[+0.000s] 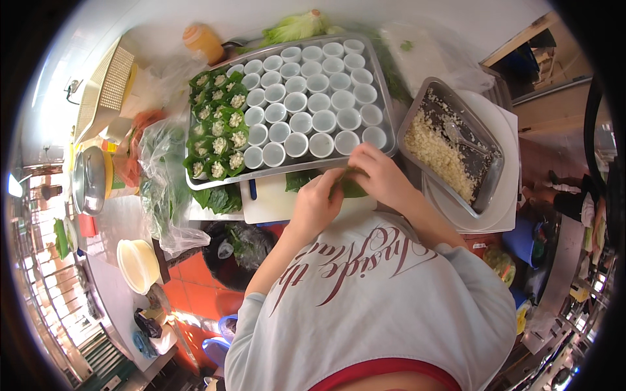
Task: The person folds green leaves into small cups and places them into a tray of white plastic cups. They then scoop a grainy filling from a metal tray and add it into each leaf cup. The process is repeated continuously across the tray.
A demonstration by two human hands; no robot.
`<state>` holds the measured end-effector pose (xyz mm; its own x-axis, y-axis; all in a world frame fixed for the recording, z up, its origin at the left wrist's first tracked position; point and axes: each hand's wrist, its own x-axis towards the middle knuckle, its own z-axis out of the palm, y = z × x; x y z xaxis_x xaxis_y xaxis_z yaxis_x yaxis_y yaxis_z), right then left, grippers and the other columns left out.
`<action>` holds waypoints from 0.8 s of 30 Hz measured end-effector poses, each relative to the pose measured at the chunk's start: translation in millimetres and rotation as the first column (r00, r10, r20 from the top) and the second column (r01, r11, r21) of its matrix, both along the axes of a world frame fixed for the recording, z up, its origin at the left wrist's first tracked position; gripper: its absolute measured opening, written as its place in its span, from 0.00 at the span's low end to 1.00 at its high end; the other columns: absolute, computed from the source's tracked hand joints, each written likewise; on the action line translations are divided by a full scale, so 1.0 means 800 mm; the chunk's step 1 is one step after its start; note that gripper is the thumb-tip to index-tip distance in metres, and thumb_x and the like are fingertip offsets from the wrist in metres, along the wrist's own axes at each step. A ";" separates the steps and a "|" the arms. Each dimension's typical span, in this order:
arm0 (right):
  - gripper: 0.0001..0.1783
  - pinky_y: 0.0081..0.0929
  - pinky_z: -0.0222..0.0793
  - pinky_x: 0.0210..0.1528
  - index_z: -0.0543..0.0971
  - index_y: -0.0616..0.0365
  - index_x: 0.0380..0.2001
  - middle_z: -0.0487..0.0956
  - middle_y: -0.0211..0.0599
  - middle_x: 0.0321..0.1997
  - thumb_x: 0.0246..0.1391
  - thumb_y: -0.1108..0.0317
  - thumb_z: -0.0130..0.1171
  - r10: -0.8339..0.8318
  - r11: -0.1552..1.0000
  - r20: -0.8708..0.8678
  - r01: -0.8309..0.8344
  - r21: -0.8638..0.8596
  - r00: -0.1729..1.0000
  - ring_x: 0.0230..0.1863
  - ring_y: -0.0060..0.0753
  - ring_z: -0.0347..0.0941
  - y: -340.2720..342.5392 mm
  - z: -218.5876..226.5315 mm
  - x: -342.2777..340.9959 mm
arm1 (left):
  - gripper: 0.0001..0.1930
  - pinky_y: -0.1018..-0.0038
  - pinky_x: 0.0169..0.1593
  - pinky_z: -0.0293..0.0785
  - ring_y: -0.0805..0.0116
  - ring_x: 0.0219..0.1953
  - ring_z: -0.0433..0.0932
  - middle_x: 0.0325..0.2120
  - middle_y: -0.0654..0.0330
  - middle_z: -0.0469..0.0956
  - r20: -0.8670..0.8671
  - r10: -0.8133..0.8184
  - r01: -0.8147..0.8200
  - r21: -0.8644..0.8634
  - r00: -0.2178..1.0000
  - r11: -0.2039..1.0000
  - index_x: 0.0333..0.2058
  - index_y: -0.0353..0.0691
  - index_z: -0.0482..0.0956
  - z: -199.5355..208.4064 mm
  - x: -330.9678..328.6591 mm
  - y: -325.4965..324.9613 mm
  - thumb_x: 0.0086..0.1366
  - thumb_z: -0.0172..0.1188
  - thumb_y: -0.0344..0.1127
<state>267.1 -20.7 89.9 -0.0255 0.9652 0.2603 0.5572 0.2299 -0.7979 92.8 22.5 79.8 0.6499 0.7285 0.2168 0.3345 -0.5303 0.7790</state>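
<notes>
Both my hands meet over the front edge of a white cutting board (274, 203), closed on one green leaf (353, 188). My left hand (319, 197) pinches its left side, and my right hand (377, 171) grips its upper right part. More dark green leaf (300, 180) lies on the board beside my left hand. Just beyond stands a metal tray (287, 168) with rows of small white cups (295, 103). Along its left side, several cups hold green leaves topped with pale chopped filling (220, 144). My fingers partly hide the held leaf.
On the right, a metal pan (479, 207) of chopped white pieces (433, 150) holds a spoon (471, 144) and rests on a white round board (450, 212). Leaves in a clear plastic bag (166, 195) lie left. Behind the tray are a lettuce (297, 26) and an orange-yellow bottle (203, 42).
</notes>
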 end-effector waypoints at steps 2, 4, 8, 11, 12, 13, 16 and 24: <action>0.13 0.33 0.64 0.31 0.66 0.61 0.29 0.69 0.41 0.31 0.41 0.76 0.61 0.010 0.987 -0.018 -0.013 -0.161 1.000 0.31 0.43 0.69 -0.002 0.002 0.009 | 0.11 0.68 0.28 0.71 0.52 0.24 0.76 0.26 0.48 0.77 -0.006 -0.059 0.059 -0.010 0.998 0.998 0.38 0.34 0.73 0.011 0.008 0.006 0.54 0.57 0.23; 0.14 0.30 0.64 0.31 0.67 0.60 0.30 0.70 0.41 0.31 0.41 0.75 0.61 0.025 0.950 -0.058 -0.042 -0.308 0.998 0.31 0.41 0.69 -0.009 0.004 0.017 | 0.09 0.68 0.26 0.70 0.52 0.22 0.76 0.23 0.49 0.77 -0.040 -0.123 0.121 -0.039 0.992 0.992 0.36 0.34 0.73 0.015 0.016 0.012 0.55 0.58 0.24; 0.18 0.27 0.67 0.34 0.71 0.57 0.40 0.75 0.37 0.37 0.43 0.71 0.62 -0.004 0.933 -0.139 -0.047 -0.358 0.990 0.34 0.33 0.71 -0.027 0.035 0.040 | 0.07 0.69 0.23 0.68 0.52 0.18 0.74 0.18 0.49 0.74 -0.071 -0.208 0.200 -0.109 0.976 0.974 0.35 0.36 0.73 0.019 0.028 0.010 0.55 0.58 0.25; 0.30 0.26 0.67 0.38 0.69 0.54 0.51 0.74 0.35 0.37 0.42 0.68 0.65 -0.323 0.944 -0.096 0.313 -0.104 0.942 0.38 0.32 0.69 -0.044 0.030 0.122 | 0.06 0.71 0.25 0.70 0.56 0.24 0.75 0.26 0.52 0.76 0.057 -0.217 0.220 -0.052 0.975 0.974 0.33 0.35 0.74 0.012 0.035 0.015 0.55 0.58 0.24; 0.30 0.26 0.68 0.39 0.69 0.54 0.51 0.75 0.35 0.38 0.42 0.68 0.66 -0.499 0.863 0.012 0.499 -0.086 0.866 0.38 0.33 0.69 -0.052 0.026 0.162 | 0.05 0.70 0.25 0.70 0.56 0.26 0.76 0.27 0.53 0.75 0.136 -0.209 0.215 -0.031 0.968 0.976 0.32 0.35 0.75 0.010 0.035 0.017 0.54 0.58 0.24; 0.30 0.26 0.68 0.39 0.69 0.53 0.51 0.75 0.36 0.37 0.42 0.68 0.65 -0.572 0.817 0.235 0.572 0.079 0.786 0.38 0.31 0.69 -0.068 0.017 0.209 | 0.06 0.73 0.25 0.70 0.60 0.28 0.76 0.30 0.54 0.74 0.109 -0.189 0.199 -0.086 0.976 0.976 0.32 0.32 0.75 0.017 0.034 0.018 0.53 0.58 0.22; 0.30 0.26 0.67 0.39 0.69 0.52 0.51 0.75 0.36 0.35 0.43 0.68 0.66 -0.606 0.742 0.560 0.655 0.143 0.564 0.36 0.29 0.69 -0.130 -0.016 0.284 | 0.05 0.75 0.26 0.71 0.66 0.26 0.75 0.26 0.55 0.74 0.081 -0.137 0.151 -0.207 0.987 0.967 0.32 0.31 0.76 0.017 0.032 0.025 0.56 0.58 0.24; 0.14 0.18 0.62 0.32 0.77 0.56 0.39 0.72 0.24 0.24 0.48 0.67 0.62 -0.695 0.700 -0.041 0.661 -0.269 0.718 0.29 0.18 0.67 -0.159 -0.025 0.284 | 0.05 0.82 0.26 0.68 0.78 0.21 0.70 0.23 0.59 0.75 0.136 -0.078 0.128 -0.412 0.988 0.902 0.33 0.30 0.75 0.007 0.031 0.020 0.58 0.57 0.25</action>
<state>493.9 -147.8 69.5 0.6763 0.7366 -0.0080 0.3801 -0.3583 -0.8527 117.7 38.1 85.7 0.7157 0.6982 -0.0165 0.1917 -0.1737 0.9660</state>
